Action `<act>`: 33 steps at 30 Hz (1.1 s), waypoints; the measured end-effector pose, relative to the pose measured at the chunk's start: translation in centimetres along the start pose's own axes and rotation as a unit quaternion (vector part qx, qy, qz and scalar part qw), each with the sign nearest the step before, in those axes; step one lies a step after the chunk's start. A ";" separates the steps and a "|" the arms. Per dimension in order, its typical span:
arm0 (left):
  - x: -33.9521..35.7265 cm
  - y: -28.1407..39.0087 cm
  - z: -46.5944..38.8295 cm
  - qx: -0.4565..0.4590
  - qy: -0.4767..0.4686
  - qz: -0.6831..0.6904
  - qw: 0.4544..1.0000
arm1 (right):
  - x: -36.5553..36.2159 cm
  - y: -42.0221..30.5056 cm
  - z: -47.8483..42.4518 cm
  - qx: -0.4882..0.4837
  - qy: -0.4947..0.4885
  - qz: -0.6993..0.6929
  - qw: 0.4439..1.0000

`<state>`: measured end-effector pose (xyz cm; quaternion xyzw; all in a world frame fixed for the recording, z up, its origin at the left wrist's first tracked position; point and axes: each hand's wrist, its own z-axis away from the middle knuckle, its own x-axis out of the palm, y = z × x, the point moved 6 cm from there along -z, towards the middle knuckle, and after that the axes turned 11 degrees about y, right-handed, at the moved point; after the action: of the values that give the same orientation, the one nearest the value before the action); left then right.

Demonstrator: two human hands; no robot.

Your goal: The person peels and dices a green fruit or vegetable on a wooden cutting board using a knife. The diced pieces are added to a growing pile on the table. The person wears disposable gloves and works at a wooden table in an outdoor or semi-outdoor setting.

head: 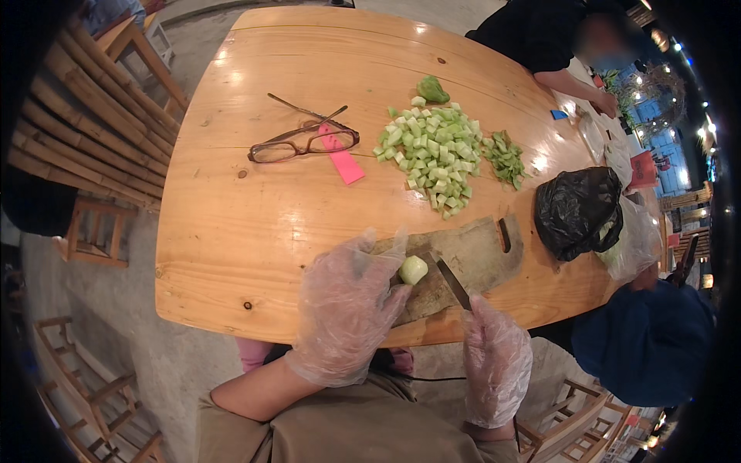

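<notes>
A thin clear plastic glove covers my left hand (pixel 350 307), whose thumb and fingers hold a peeled pale green vegetable piece (pixel 413 269), likely chayote. The piece rests on a worn wooden cutting board (pixel 472 249) with a slot at its far right end. Also gloved, my right hand (pixel 496 364) grips a knife (pixel 453 283); its blade points up and left over the board, just right of the piece. Beyond the board lies a heap of pale green vegetable cubes (pixel 431 153). A green, lumpy chayote (pixel 432 89) sits behind the heap, and green peelings (pixel 503 157) lie to its right.
Eyeglasses (pixel 304 144) lie partly over a pink paper strip (pixel 347 168) on the wooden table (pixel 231 214). A black plastic bag (pixel 576 211) and a clear bag (pixel 637 237) stand at right. A person (pixel 532 35) leans at the far right side; another person's blue clothing (pixel 642 344) is near right.
</notes>
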<state>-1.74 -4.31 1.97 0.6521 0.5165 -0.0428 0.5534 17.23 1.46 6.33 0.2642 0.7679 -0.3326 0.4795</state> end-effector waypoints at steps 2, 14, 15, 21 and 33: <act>0.1 0.0 0.0 0.009 0.002 -0.002 1.000 | 0.3 0.3 0.4 0.004 0.007 -0.022 1.000; 0.1 0.0 0.0 0.012 0.006 -0.006 1.000 | 1.7 -1.1 -0.4 0.056 -0.008 -0.092 0.994; 0.1 -0.1 0.1 0.012 0.009 -0.002 1.000 | 1.8 -1.0 -0.4 0.053 -0.008 -0.103 0.993; 0.1 -0.3 0.3 0.014 0.020 0.014 1.000 | 2.4 -1.1 -0.3 0.048 -0.074 -0.096 0.991; 0.2 -0.8 -0.6 0.040 -0.011 0.009 0.999 | 0.2 -0.4 -0.4 0.073 -0.021 -0.052 0.996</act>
<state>-2.56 -3.83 1.48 0.6779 0.5020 -0.0655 0.5331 16.68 1.53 6.34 0.2509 0.7438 -0.4180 0.4573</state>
